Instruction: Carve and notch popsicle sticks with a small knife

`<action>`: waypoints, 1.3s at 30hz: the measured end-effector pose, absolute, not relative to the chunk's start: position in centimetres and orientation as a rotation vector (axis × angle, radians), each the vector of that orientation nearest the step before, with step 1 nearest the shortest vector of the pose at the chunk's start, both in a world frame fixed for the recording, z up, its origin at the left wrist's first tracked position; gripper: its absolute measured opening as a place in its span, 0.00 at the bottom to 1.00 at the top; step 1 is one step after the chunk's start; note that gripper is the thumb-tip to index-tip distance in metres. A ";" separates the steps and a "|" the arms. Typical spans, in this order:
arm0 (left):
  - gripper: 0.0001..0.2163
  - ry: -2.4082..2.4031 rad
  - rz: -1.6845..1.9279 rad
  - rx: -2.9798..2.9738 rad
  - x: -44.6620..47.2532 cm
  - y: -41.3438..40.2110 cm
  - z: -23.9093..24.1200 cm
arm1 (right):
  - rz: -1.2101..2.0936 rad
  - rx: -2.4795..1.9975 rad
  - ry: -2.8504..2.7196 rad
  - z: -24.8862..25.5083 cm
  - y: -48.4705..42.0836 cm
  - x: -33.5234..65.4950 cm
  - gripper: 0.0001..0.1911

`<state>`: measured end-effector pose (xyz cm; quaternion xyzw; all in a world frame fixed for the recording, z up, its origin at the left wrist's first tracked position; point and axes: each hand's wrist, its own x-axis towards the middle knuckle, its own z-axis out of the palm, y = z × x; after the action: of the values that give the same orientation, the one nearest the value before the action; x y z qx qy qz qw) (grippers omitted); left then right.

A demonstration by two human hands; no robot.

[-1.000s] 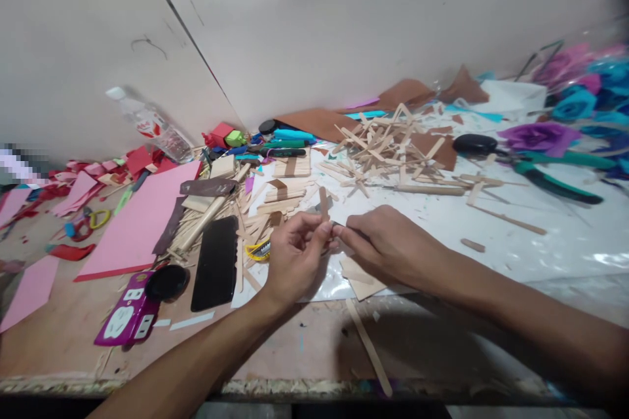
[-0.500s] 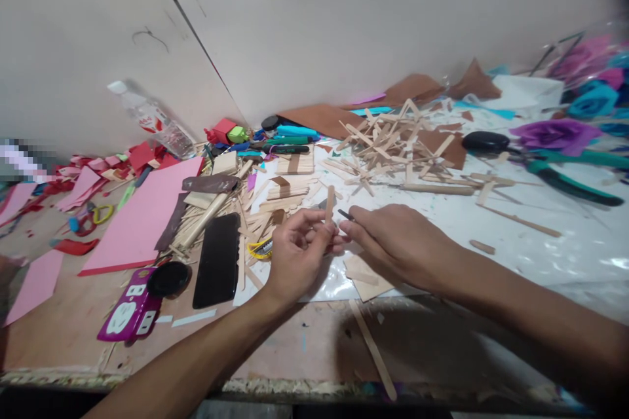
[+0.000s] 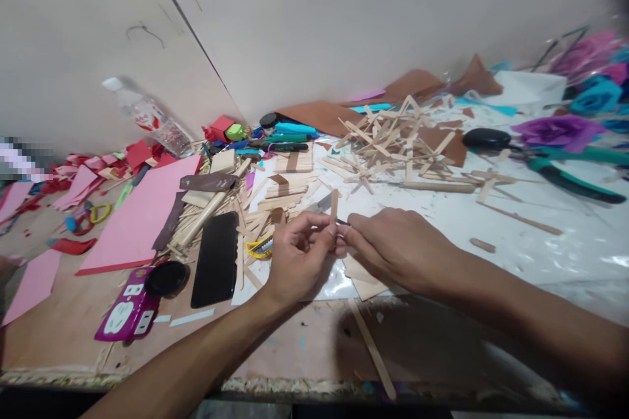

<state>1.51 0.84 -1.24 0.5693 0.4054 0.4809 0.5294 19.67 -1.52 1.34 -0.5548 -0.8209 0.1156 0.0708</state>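
Note:
My left hand (image 3: 297, 255) pinches a short wooden craft stick (image 3: 334, 204) upright between thumb and fingers. My right hand (image 3: 393, 245) is closed around a thin dark tool (image 3: 343, 222), its tip touching the stick near my left thumb. Both hands meet over a white plastic sheet (image 3: 515, 242) on the table. Flat wooden pieces (image 3: 361, 283) lie just under my right hand.
A black phone (image 3: 216, 258), a purple power strip (image 3: 128, 306), a black lid (image 3: 167, 278) and pink foam sheets (image 3: 142, 213) lie left. A heap of wooden sticks (image 3: 393, 144), green pliers (image 3: 555, 173) and paper flowers (image 3: 555, 131) lie behind and right. A long stick (image 3: 372, 348) lies near the table edge.
The stick in my left hand has risen slightly and shifted right. The dark tool tip showed clearly half a second ago and now sits closer against the stick.

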 end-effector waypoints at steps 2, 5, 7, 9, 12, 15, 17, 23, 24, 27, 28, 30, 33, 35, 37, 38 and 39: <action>0.15 0.967 1.143 1.356 1.5 0.9 -1.2 | 0.320 -1.678 -2.474 1.4 -1.5 19.6 0.23; 0.15 0.964 1.148 1.364 1.4 0.9 -1.3 | 0.315 -1.681 -2.473 1.4 -1.6 19.7 0.22; 0.13 0.959 1.151 1.383 1.4 0.9 -1.3 | 0.336 -1.683 -2.473 1.5 -1.6 19.7 0.22; 0.11 0.948 1.156 1.405 1.4 0.8 -1.4 | 0.367 -1.683 -2.478 1.8 -1.6 19.7 0.23; 0.07 0.922 1.175 1.452 1.3 0.7 -1.7 | 0.403 -1.687 -2.483 2.2 -1.7 19.7 0.23; 0.03 0.906 1.177 1.557 0.9 0.6 -1.9 | 0.440 -1.715 -2.479 2.5 -1.9 19.6 0.24; 0.02 0.908 1.158 1.657 0.7 0.6 -1.9 | 0.474 -1.729 -2.474 2.5 -2.0 19.5 0.23; 0.02 0.860 1.135 1.733 0.5 0.5 -1.7 | 0.582 -1.677 -2.466 2.3 -2.0 19.4 0.23; 0.02 0.859 1.132 1.711 0.6 0.4 -1.7 | 0.605 -1.670 -2.460 2.3 -2.0 19.4 0.23; 0.03 0.853 1.104 1.662 0.6 0.3 -1.7 | 0.664 -1.671 -2.442 2.4 -1.9 19.3 0.22; 0.03 0.848 1.092 1.658 0.6 0.3 -1.7 | 0.672 -1.670 -2.437 2.4 -1.8 19.3 0.22; 0.02 0.842 1.076 1.665 0.5 0.3 -1.6 | 0.673 -1.663 -2.425 2.4 -1.8 19.3 0.23; 0.03 0.846 1.055 1.690 0.3 0.3 -1.5 | 0.678 -1.650 -2.422 2.4 -1.9 19.4 0.23; 0.03 0.848 1.038 1.715 0.2 0.4 -1.5 | 0.675 -1.659 -2.432 2.5 -1.8 19.4 0.23; 0.03 0.858 1.035 1.741 0.2 0.5 -1.7 | 0.657 -1.666 -2.438 2.6 -1.8 19.4 0.23; 0.03 0.870 1.039 1.753 0.2 0.5 -1.8 | 0.643 -1.660 -2.439 2.5 -1.7 19.5 0.22; 0.03 0.886 1.045 1.765 0.2 0.5 -1.9 | 0.627 -1.650 -2.439 2.5 -1.6 19.6 0.22</action>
<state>0.17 0.54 -1.90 0.7101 0.3564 0.4203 0.4383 19.59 -1.65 2.47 -0.5470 -0.8083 0.2077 0.0654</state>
